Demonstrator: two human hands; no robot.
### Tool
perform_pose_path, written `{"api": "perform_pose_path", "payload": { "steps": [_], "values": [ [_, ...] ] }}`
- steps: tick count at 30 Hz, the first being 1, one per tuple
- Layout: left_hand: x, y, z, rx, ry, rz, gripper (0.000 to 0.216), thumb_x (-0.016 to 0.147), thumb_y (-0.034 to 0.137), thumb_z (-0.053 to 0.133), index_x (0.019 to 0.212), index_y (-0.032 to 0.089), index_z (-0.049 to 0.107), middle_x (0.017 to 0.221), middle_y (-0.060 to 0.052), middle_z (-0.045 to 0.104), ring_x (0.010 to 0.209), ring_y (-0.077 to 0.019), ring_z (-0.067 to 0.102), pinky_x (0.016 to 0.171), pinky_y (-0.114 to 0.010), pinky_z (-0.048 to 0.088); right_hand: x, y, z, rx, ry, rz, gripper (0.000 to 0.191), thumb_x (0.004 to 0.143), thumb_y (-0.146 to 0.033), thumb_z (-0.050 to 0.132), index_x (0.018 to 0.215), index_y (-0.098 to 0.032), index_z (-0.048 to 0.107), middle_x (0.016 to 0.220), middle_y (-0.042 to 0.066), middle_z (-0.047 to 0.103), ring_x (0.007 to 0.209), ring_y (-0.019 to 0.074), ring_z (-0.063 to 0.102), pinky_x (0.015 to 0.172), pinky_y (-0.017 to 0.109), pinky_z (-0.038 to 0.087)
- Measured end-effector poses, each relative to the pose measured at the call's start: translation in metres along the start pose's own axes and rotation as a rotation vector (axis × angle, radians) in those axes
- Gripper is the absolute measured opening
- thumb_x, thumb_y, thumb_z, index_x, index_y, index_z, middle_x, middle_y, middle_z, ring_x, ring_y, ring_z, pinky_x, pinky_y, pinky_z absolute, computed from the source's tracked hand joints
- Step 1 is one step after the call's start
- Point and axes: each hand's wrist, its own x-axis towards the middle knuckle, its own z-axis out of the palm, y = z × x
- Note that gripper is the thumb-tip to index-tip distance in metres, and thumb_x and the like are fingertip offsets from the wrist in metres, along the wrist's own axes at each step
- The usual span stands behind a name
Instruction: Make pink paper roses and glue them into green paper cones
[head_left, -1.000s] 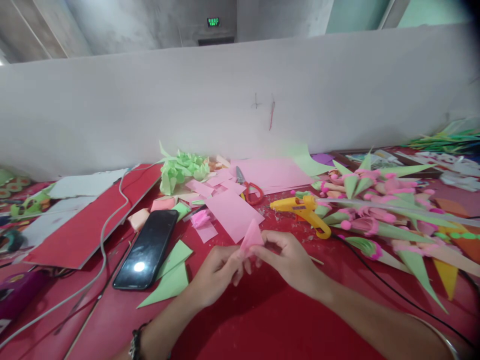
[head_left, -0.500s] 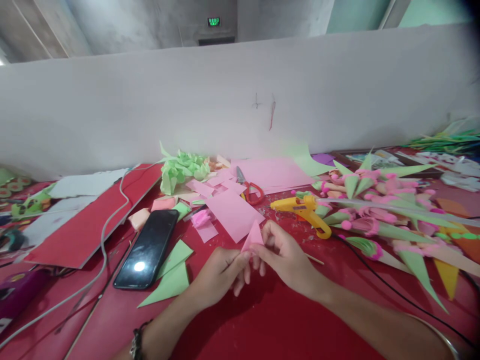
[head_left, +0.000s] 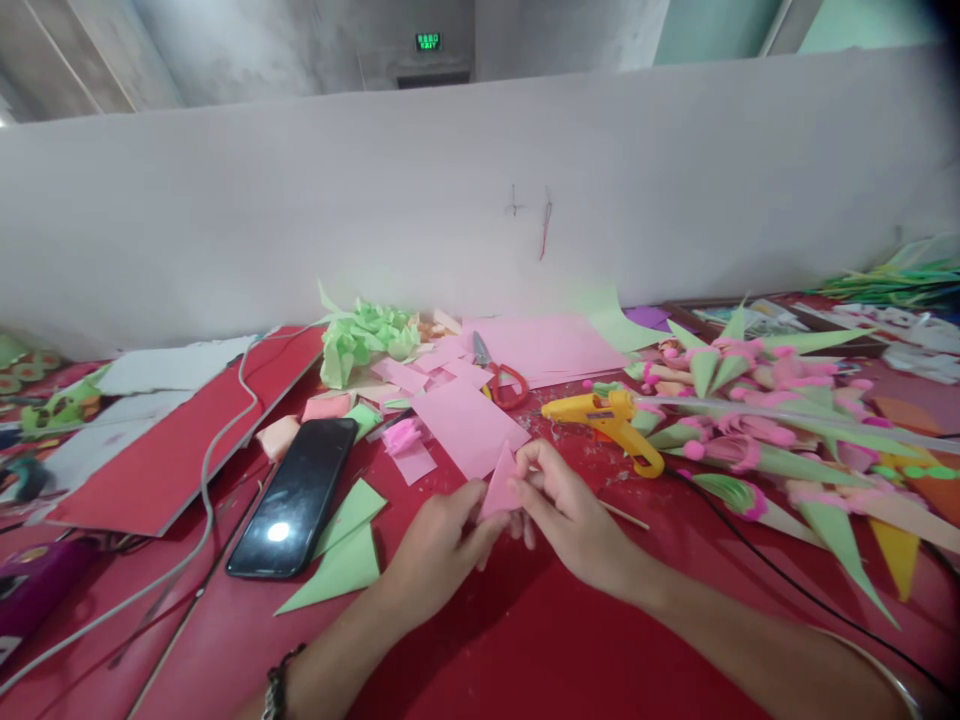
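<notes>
A small pink paper [head_left: 499,487], folded to a triangle with its point upward, is held over the red table [head_left: 525,640]. My left hand [head_left: 442,545] grips its lower left side, thumb in front. On its right edge are the pinched thumb and fingers of my right hand [head_left: 566,515]. Some fingertips are hidden behind the paper. Just beyond lies a flat pink sheet [head_left: 471,425]. A thin wooden stick [head_left: 626,515] rests beside my right hand, and green folded paper pieces [head_left: 345,560] lie left of my left hand.
A yellow glue gun [head_left: 607,420] with a black cord lies right of centre, near many paper cones [head_left: 757,455]. Red-handled scissors [head_left: 506,385] lie on pink sheets. A black phone [head_left: 292,500] and a white cable [head_left: 210,470] are at left. Behind stands a white partition [head_left: 375,200].
The pink paper has turned slightly and shows more of its face. My left hand has shifted its hold, its thumb now lower; my right fingers have moved a little along the edge.
</notes>
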Motion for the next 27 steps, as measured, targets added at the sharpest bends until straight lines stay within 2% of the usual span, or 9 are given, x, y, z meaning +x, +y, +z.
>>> {"api": "perform_pose_path", "payload": {
  "steps": [4, 7, 11, 15, 19, 24, 27],
  "values": [
    [-0.0016, -0.0021, 0.0014, -0.042, -0.076, 0.029, 0.025, 0.087, 0.032, 0.030, 0.074, 0.017, 0.046, 0.046, 0.007, 0.046, 0.040, -0.0064, 0.042, 0.048, -0.017, 0.033, 0.0001, 0.0017, 0.0015, 0.026, 0.001, 0.012, 0.013, 0.085, -0.031, 0.037, 0.084, -0.022, 0.029, 0.055, -0.008, 0.047, 0.044, 0.0071, 0.044, 0.044, 0.019, 0.035],
    [-0.0021, -0.0047, 0.0023, -0.082, -0.102, 0.009, 0.029, 0.088, 0.033, 0.026, 0.072, 0.018, 0.044, 0.043, 0.008, 0.044, 0.036, -0.0056, 0.040, 0.046, -0.016, 0.034, 0.0005, 0.0027, 0.0031, 0.013, 0.040, -0.001, 0.015, 0.083, -0.028, 0.043, 0.087, -0.022, 0.030, 0.066, -0.005, 0.049, 0.050, 0.0070, 0.046, 0.047, 0.020, 0.038],
    [-0.0020, -0.0075, 0.0036, -0.104, -0.088, -0.062, 0.034, 0.088, 0.038, 0.025, 0.068, 0.017, 0.043, 0.040, 0.007, 0.043, 0.033, -0.0056, 0.038, 0.042, -0.016, 0.033, 0.0009, 0.0018, 0.0012, -0.130, 0.150, -0.118, 0.010, 0.080, -0.024, 0.047, 0.085, -0.020, 0.039, 0.075, -0.002, 0.047, 0.064, 0.0087, 0.048, 0.058, 0.022, 0.041],
    [-0.0017, -0.0080, 0.0035, -0.095, -0.075, -0.055, 0.039, 0.088, 0.040, 0.027, 0.069, 0.015, 0.051, 0.038, 0.007, 0.044, 0.034, -0.0051, 0.039, 0.044, -0.015, 0.034, 0.0024, -0.0002, -0.0032, -0.192, 0.201, -0.201, 0.004, 0.079, -0.022, 0.047, 0.082, -0.020, 0.045, 0.077, -0.001, 0.049, 0.073, 0.0109, 0.049, 0.068, 0.023, 0.041],
    [-0.0017, -0.0081, 0.0029, -0.084, -0.073, -0.037, 0.044, 0.087, 0.041, 0.028, 0.069, 0.015, 0.058, 0.036, 0.006, 0.045, 0.035, -0.0046, 0.041, 0.048, -0.014, 0.036, 0.0039, -0.0008, -0.0048, -0.193, 0.197, -0.172, 0.006, 0.078, -0.023, 0.049, 0.074, -0.019, 0.047, 0.071, -0.002, 0.048, 0.068, 0.0105, 0.047, 0.064, 0.022, 0.039],
    [-0.0014, -0.0077, 0.0033, -0.122, -0.113, -0.042, 0.046, 0.087, 0.042, 0.029, 0.071, 0.014, 0.062, 0.040, 0.004, 0.048, 0.036, -0.0044, 0.042, 0.046, -0.014, 0.035, 0.0037, 0.0001, -0.0056, -0.136, 0.127, -0.115, 0.017, 0.083, -0.025, 0.042, 0.067, -0.018, 0.042, 0.061, -0.004, 0.040, 0.057, 0.0084, 0.039, 0.054, 0.020, 0.034],
    [-0.0007, -0.0057, 0.0035, -0.105, -0.070, -0.031, 0.042, 0.085, 0.042, 0.033, 0.073, 0.014, 0.062, 0.044, 0.004, 0.050, 0.040, -0.0046, 0.043, 0.046, -0.014, 0.033, 0.0021, -0.0009, -0.0056, -0.156, 0.068, -0.114, 0.018, 0.084, -0.025, 0.040, 0.067, -0.019, 0.039, 0.061, -0.005, 0.038, 0.056, 0.0080, 0.037, 0.053, 0.020, 0.032]
  ]
}}
